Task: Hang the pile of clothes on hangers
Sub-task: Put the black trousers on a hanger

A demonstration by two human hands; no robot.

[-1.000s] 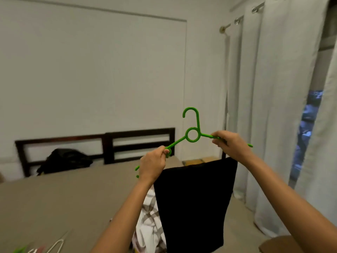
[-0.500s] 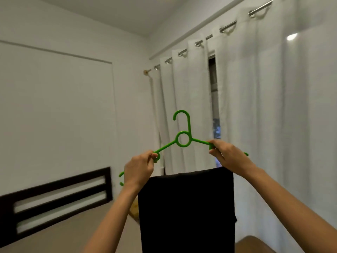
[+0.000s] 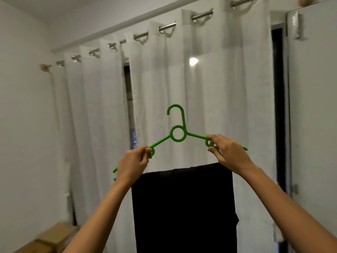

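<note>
Hanger [image 3: 177, 136], green, held up level before white curtain [image 3: 209, 99], hook upward. Left hand [image 3: 134, 164] fingers grasp left arm of hanger; right hand [image 3: 228, 154] fingers pinch right arm. Black garment [image 3: 184, 209] draped over hanger's lower bar, hanging straight down between forearms.

left hand [image 3: 132, 164] raised, fingers curled tight | right hand [image 3: 228, 154] raised, fingers pinching

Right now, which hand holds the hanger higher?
The right hand. It grips the hanger on one arm beside a small loop. The left hand grips the other arm lower down, so the hanger tilts down to the left.
</note>
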